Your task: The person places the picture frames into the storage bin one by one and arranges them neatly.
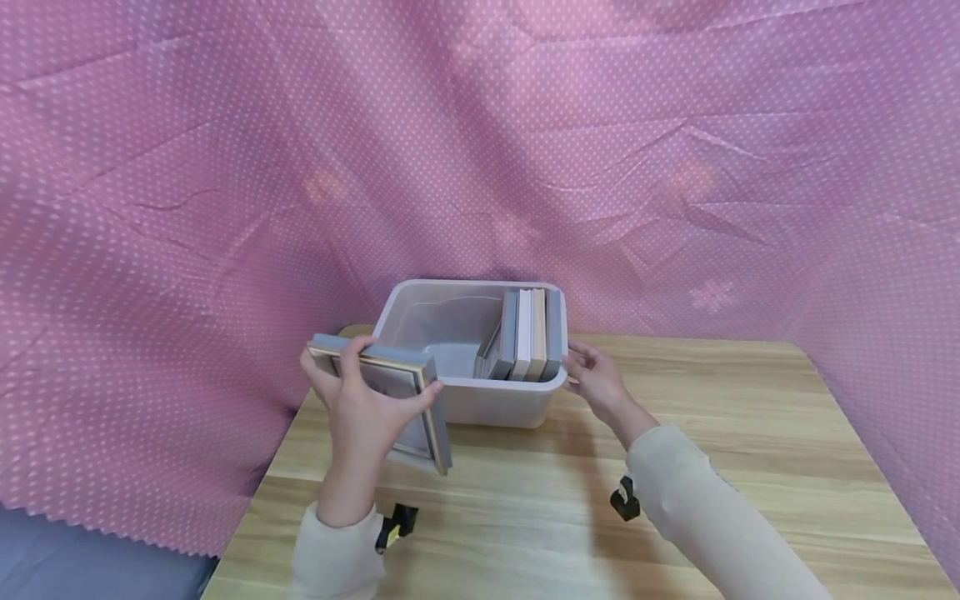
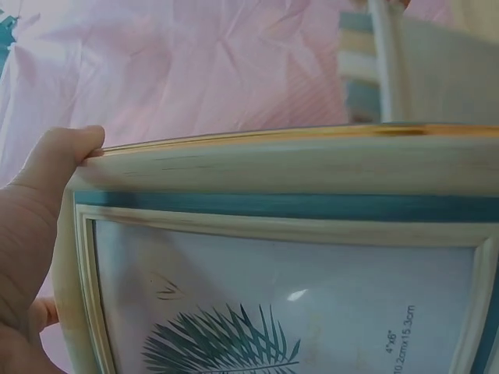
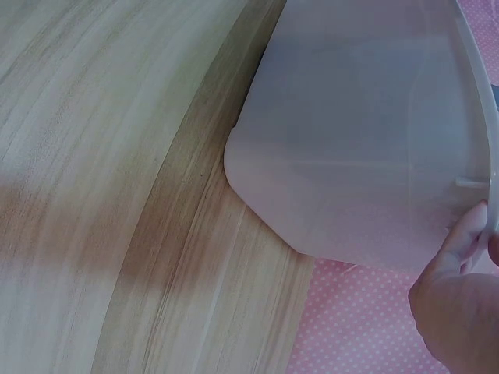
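Note:
My left hand [image 1: 365, 417] grips a picture frame [image 1: 416, 433] by its upper edge, thumb on one side and fingers spread to the other. In the left wrist view the picture frame [image 2: 273, 167] has pale wood borders, a teal band and a printed leaf with size lettering. It is held tilted just in front of the left part of a translucent plastic bin [image 1: 487, 404]. My right hand [image 1: 600, 383] holds the bin's right rim; in the right wrist view its fingers [image 3: 460, 241] curl under the rim of the bin [image 3: 343, 140].
Several frame-like items [image 1: 528, 333] stand upright along the bin's right side, one leaning [image 1: 491, 354] to their left. The bin stands at the back of a wooden table [image 1: 712, 433], before a pink dotted cloth [image 1: 637, 167].

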`<state>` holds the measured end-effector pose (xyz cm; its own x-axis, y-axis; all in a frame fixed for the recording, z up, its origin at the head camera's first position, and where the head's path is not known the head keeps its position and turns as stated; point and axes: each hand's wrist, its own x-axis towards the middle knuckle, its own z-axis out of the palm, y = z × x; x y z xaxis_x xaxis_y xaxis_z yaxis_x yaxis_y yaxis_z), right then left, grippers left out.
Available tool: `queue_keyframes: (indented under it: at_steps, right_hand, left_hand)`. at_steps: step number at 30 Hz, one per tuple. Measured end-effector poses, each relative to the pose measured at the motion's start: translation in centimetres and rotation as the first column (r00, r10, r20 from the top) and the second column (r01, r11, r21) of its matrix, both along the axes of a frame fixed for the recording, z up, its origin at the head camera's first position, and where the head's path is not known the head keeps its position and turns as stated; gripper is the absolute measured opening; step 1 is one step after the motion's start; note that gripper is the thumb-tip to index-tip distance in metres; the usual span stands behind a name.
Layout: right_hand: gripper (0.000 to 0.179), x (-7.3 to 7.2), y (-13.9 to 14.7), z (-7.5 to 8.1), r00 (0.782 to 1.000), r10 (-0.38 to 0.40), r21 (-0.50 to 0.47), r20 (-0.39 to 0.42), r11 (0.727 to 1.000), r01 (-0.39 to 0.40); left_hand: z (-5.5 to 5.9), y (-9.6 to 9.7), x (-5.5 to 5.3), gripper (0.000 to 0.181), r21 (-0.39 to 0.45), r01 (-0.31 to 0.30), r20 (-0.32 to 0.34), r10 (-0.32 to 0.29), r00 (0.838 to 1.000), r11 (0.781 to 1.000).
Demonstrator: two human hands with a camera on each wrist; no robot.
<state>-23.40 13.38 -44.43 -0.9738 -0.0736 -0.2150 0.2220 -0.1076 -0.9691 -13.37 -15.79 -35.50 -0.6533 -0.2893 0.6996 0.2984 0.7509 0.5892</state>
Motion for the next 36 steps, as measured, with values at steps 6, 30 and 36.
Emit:
queue_keyframes:
  at_steps: [6, 30, 36]
  right_hand:
    - [0.046, 0.1, -0.1, 0.0, 1.0, -0.007, -0.01, 0.0, 1.0, 0.007]
    - [0.047, 0.1, 0.1, 0.2, 1.0, 0.019, 0.004, 0.005, 1.0, -0.019]
    - [0.046, 0.1, 0.0, 0.3, 1.0, 0.024, 0.012, 0.007, 1.0, -0.024]
  left_hand:
    - [2.5, -1.6, -0.8, 0.087, -0.038, 0.016, -0.081, -0.019, 0.996, 0.999]
    - [7.0, -3.4, -6.8, 0.093, -0.279, 0.269, -0.279, -0.346, 0.896, 0.922]
    - [6.3, -3.2, -9.3, 0.097, -0.284, 0.36, -0.272, -0.435, 0.858, 0.889]
